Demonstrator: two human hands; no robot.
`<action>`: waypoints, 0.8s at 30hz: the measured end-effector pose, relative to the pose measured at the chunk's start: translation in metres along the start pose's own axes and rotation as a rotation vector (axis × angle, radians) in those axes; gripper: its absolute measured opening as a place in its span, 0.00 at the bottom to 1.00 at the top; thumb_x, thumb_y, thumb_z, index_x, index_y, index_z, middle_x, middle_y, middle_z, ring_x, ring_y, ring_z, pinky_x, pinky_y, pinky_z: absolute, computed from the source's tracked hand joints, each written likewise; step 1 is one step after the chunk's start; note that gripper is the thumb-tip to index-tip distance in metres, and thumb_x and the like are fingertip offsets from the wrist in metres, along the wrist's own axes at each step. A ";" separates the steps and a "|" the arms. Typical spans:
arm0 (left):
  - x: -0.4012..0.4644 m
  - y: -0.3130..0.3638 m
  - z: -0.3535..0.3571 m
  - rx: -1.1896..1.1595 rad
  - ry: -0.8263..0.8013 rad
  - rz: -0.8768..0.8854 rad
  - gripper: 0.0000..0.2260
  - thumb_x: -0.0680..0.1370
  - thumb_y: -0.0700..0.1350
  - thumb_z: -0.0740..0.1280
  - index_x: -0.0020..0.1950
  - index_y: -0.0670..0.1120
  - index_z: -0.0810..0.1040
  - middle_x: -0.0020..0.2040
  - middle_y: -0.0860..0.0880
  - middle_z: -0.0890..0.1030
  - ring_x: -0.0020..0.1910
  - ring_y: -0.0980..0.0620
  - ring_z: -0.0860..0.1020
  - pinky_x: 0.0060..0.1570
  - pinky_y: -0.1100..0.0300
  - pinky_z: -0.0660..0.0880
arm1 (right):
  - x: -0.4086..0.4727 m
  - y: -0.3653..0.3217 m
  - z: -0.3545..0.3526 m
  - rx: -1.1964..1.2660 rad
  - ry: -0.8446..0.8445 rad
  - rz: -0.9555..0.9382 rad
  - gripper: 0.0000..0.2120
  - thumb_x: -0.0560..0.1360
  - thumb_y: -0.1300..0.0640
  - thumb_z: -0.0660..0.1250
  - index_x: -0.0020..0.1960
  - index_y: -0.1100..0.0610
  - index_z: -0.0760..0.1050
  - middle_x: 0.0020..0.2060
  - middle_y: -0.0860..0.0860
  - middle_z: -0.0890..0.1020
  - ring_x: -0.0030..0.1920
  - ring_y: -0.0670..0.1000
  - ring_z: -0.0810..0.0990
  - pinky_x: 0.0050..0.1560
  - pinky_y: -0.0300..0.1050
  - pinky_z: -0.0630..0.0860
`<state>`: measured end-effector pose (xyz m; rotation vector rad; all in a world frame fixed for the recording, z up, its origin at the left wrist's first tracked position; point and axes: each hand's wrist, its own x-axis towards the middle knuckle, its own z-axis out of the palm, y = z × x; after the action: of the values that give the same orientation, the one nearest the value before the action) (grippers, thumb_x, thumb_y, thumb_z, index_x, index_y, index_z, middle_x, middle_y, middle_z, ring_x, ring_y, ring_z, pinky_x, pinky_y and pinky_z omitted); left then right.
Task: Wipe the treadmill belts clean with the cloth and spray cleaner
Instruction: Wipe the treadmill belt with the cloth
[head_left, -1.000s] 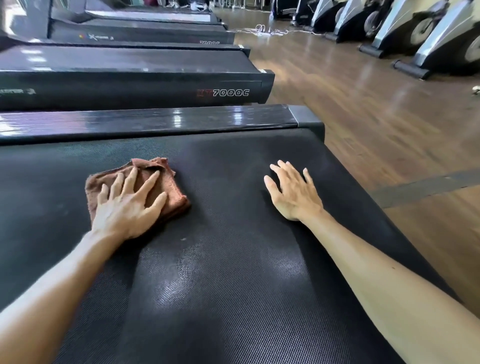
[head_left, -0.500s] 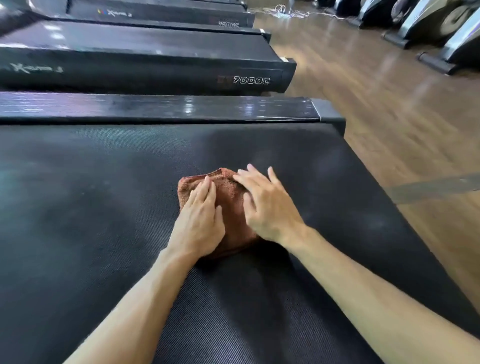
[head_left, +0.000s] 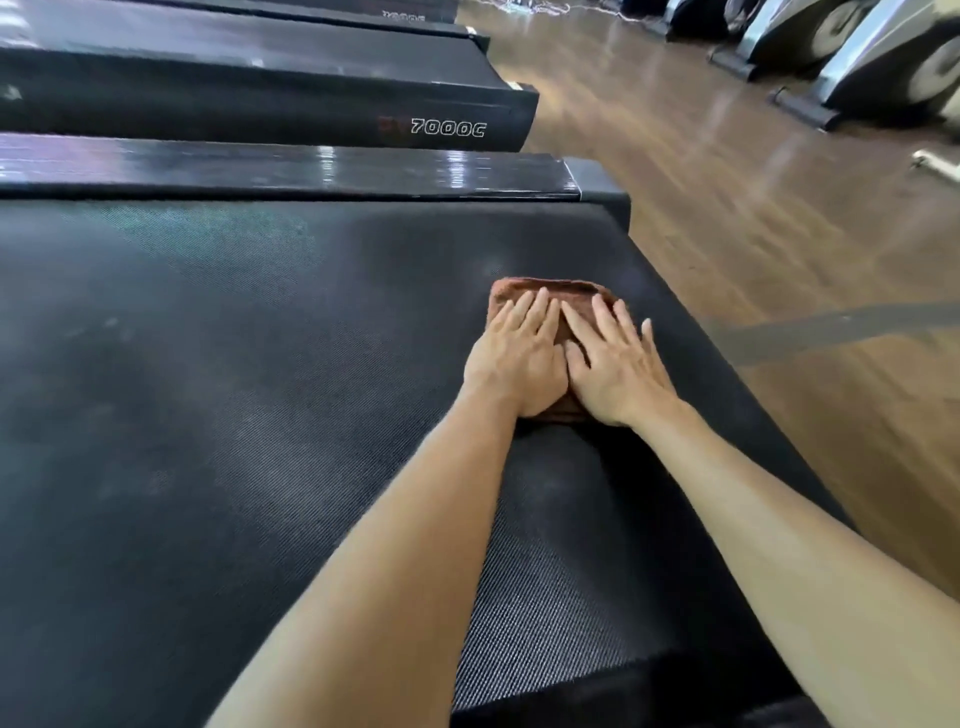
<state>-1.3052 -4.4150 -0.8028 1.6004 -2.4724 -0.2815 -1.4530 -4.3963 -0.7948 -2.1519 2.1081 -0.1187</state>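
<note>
I have both hands flat on the brown cloth (head_left: 545, 291), which sits on the treadmill belt (head_left: 260, 415) right of centre in the frame, near the belt's right-hand edge. My left hand (head_left: 514, 358) and right hand (head_left: 618, 371) lie side by side, touching, fingers (head_left: 602, 317) straight and pressing down rather than gripping; only the cloth's far edge and a strip between the hands show. I judge the wiping to be midway: the belt at upper left carries a pale haze and faint specks, so that stretch probably needs more passes, and the neighbouring treadmill (head_left: 447, 127) marked 7000C looks not yet reached. I see no spray cleaner in frame. The glossy side rail (head_left: 311, 171) bounds the belt at the top; the wooden floor (head_left: 727, 208) lies right, with other machines (head_left: 883, 62) at upper right. Nothing blocks the cloth's path
</note>
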 end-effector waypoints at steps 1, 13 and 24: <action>-0.006 0.006 0.002 0.009 -0.008 0.010 0.28 0.85 0.50 0.48 0.84 0.42 0.47 0.84 0.44 0.46 0.83 0.48 0.43 0.80 0.50 0.42 | -0.008 0.003 0.000 -0.009 0.005 0.013 0.28 0.87 0.45 0.47 0.85 0.46 0.48 0.85 0.54 0.47 0.84 0.57 0.42 0.82 0.60 0.38; -0.262 -0.034 -0.048 0.021 -0.077 -0.174 0.28 0.84 0.51 0.41 0.83 0.41 0.43 0.84 0.44 0.42 0.82 0.50 0.39 0.77 0.58 0.32 | -0.183 -0.154 0.015 -0.133 -0.121 -0.260 0.35 0.80 0.40 0.30 0.85 0.50 0.40 0.83 0.62 0.44 0.83 0.62 0.39 0.81 0.60 0.34; -0.253 -0.203 -0.077 0.071 -0.032 -0.221 0.27 0.86 0.51 0.46 0.84 0.45 0.44 0.84 0.47 0.43 0.83 0.51 0.40 0.80 0.54 0.39 | -0.099 -0.303 0.041 0.003 -0.128 -0.236 0.31 0.87 0.46 0.46 0.85 0.55 0.42 0.82 0.64 0.39 0.82 0.61 0.34 0.80 0.57 0.32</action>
<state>-1.0049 -4.2702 -0.7934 1.9168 -2.3538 -0.2541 -1.1493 -4.2908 -0.7885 -2.3312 1.7804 -0.0059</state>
